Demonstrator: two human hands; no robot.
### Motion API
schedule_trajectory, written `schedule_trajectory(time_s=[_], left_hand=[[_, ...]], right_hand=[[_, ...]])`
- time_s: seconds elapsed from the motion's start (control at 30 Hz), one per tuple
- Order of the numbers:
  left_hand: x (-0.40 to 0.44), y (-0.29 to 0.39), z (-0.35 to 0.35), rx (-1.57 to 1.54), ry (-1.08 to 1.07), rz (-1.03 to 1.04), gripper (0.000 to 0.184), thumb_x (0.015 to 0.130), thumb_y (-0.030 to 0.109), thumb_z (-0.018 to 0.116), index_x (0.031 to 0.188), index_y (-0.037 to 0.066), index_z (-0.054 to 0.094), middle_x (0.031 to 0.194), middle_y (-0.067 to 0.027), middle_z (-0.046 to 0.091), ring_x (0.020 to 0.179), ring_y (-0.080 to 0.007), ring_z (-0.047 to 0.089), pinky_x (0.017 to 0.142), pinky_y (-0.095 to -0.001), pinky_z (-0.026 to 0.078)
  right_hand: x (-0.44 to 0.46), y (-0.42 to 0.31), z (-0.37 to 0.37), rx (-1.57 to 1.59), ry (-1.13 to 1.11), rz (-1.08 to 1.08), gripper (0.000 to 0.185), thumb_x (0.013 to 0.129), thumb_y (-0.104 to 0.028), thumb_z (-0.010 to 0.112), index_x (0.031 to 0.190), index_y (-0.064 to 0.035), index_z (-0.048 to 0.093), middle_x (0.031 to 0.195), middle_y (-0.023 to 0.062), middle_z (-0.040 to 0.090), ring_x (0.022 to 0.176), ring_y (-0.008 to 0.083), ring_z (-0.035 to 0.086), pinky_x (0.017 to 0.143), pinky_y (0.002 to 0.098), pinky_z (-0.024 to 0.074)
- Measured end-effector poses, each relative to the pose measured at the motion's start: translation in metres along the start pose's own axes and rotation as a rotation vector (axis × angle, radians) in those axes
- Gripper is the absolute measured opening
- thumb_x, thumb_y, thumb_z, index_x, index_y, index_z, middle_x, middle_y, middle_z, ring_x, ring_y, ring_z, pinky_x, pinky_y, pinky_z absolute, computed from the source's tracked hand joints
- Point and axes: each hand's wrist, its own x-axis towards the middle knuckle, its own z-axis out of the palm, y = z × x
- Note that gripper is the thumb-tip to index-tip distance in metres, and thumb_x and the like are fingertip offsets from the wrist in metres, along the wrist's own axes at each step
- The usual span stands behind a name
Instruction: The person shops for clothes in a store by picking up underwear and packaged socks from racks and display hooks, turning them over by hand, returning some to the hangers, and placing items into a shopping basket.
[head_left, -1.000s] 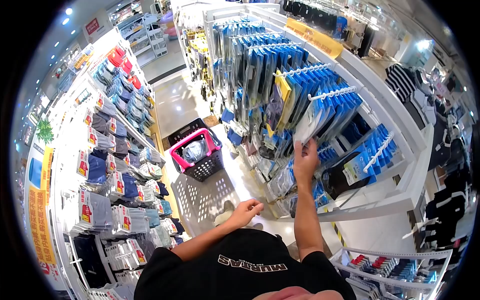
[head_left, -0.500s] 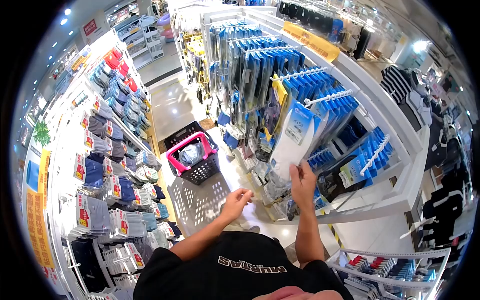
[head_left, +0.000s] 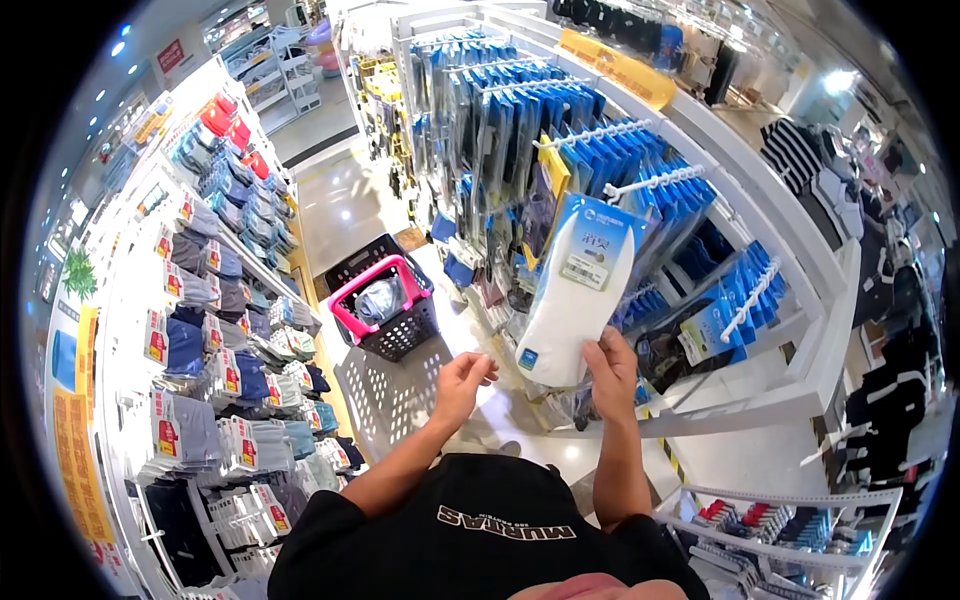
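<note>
White item in a clear, flat packet [head_left: 568, 320], upright in the right hand [head_left: 612, 374].
Its blue printed top leans right; a pale label sits below the print, a small blue square marks the lower left corner, and fingers pinch the lower right edge.

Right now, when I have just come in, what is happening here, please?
A person's right hand holds a white-and-blue packet by its lower right side, before a rack of blue-topped packets. The left hand is loosely curled, nothing visible in it. Ahead stands a black-and-pink basket with a greyish bundle inside.
</note>
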Motion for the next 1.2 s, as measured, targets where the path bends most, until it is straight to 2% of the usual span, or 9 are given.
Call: schedule_trajectory(time_s=[0.4,0.5,0.6,0.8,0.9,1.0,1.03,1.17,1.2], left_hand=[[0.0,0.016,0.006,-0.098,-0.071,-0.013,0.026,0.1,0.021,0.055,0.098,-0.004,0.064,0.09,-0.0097,0.068,0.078,-0.0155,0.066,0.072,-0.0283,0.053],[-0.001,0.02,0.011,-0.118,-0.1,-0.02,0.027,0.1,0.021,0.055,0.1,-0.004,0.064,0.09,-0.0097,0.068,0.079,-0.0161,0.066,0.072,-0.0286,0.053],[0.0,0.019,0.011,-0.124,-0.112,-0.016,0.028,0.1,0.022,0.054,0.1,-0.004,0.063,0.09,-0.0096,0.068,0.079,-0.0168,0.066,0.072,-0.029,0.053],[0.002,0.01,0.01,-0.084,-0.115,-0.003,0.027,0.1,0.022,0.054,0.101,-0.003,0.064,0.089,-0.0073,0.067,0.078,-0.0134,0.063,0.071,-0.0282,0.051],[-0.002,0.02,0.012,-0.052,-0.102,-0.029,0.032,0.102,0.027,0.052,0.103,-0.002,0.064,0.09,-0.0064,0.067,0.08,-0.012,0.062,0.073,-0.0276,0.05],[-0.007,0.024,0.007,-0.143,-0.117,-0.06,0.04,0.103,0.034,0.047,0.105,-0.003,0.063,0.092,-0.0067,0.067,0.082,-0.0126,0.062,0.076,-0.0278,0.049],[-0.007,0.024,0.005,-0.226,-0.183,-0.007,0.046,0.104,0.037,0.042,0.112,-0.005,0.06,0.098,-0.0076,0.067,0.086,-0.0139,0.063,0.08,-0.0286,0.049],[-0.016,0.038,0.013,-0.425,-0.204,-0.064,0.044,0.105,0.031,0.042,0.125,-0.006,0.053,0.108,-0.0089,0.066,0.093,-0.0154,0.064,0.085,-0.0298,0.05],[-0.017,0.045,0.011,-0.17,-0.218,-0.084,0.034,0.102,0.021,0.049,0.122,-0.006,0.056,0.105,-0.007,0.066,0.092,-0.0114,0.062,0.083,-0.0267,0.05]], right_hand=[[-0.002,-0.009,0.004,0.141,-0.045,0.044,0.028,0.096,-0.007,0.056,0.121,0.0053,0.056,0.112,0.0063,0.064,0.101,0.0105,0.058,0.091,0.0253,0.0439],[-0.001,0.0,-0.004,-0.048,-0.033,0.015,0.028,0.096,-0.007,0.056,0.121,0.0055,0.056,0.113,0.0066,0.064,0.102,0.0105,0.058,0.091,0.0252,0.044],[0.001,-0.009,0.002,0.0,-0.006,-0.015,0.028,0.097,-0.009,0.056,0.122,0.0047,0.056,0.107,0.0053,0.065,0.094,0.008,0.058,0.084,0.0224,0.0443],[0.004,-0.013,0.005,0.204,-0.059,0.036,0.029,0.097,-0.008,0.056,0.123,0.0046,0.056,0.108,0.0053,0.065,0.097,0.0092,0.058,0.085,0.0232,0.0453],[0.0,-0.008,0.004,0.335,-0.084,0.136,0.029,0.096,-0.008,0.057,0.122,0.0047,0.057,0.111,0.0057,0.065,0.098,0.0097,0.059,0.086,0.0246,0.0461],[-0.012,0.008,0.004,0.241,-0.168,0.164,0.03,0.095,-0.008,0.06,0.122,0.0041,0.057,0.108,0.0045,0.065,0.097,0.0095,0.059,0.085,0.0254,0.0469],[-0.017,0.014,0.002,0.208,-0.191,0.181,0.03,0.094,-0.008,0.061,0.122,0.0038,0.058,0.107,0.0041,0.065,0.097,0.0094,0.059,0.085,0.0257,0.0472],[-0.032,0.03,0.002,0.029,-0.177,0.278,0.028,0.094,-0.012,0.06,0.117,0.0034,0.06,0.101,0.0008,0.065,0.089,0.0059,0.056,0.08,0.0236,0.0457],[-0.035,0.035,0.002,0.026,-0.161,0.319,0.027,0.094,-0.013,0.06,0.117,0.0031,0.061,0.099,0.0004,0.065,0.089,0.0059,0.056,0.079,0.0233,0.0455]])
